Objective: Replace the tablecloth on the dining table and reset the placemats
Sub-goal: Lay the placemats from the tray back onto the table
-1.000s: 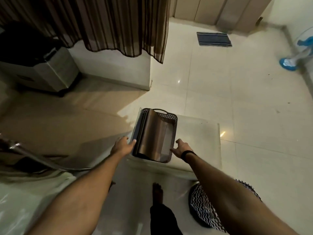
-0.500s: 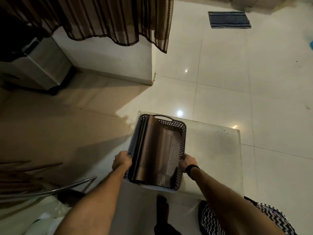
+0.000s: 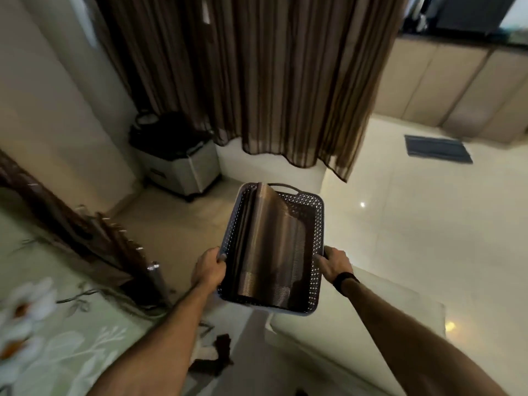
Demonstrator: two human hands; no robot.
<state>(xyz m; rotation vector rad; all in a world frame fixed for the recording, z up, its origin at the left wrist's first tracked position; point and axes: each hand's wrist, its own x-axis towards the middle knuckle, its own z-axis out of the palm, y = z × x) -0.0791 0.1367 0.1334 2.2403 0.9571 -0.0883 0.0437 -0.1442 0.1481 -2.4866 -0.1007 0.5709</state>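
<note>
You hold one basket (image 3: 311,224) in the air, both hands on its near end: left hand (image 3: 208,269) curled round the left rim, right hand (image 3: 335,263) gripping the right rim. Nothing supports the far end.

Risks:
- Basket is long and held from one end only. If your wrists tip down, the placemats (image 3: 268,247) slide to the far wall and can spill over it.
- Mats stand curled on edge, loose inside the basket. A quick turn toward the table (image 3: 71,332), left of the basket, can flip them out.
- A chair (image 3: 114,241) stands left of the basket, beside the table edge; swinging low could catch it.

Count: basket 1, hands 2, chairs 1 seen. Mats overlap, several, exact number not readable. Floral tablecloth (image 3: 94,347) on the table: 1.
</note>
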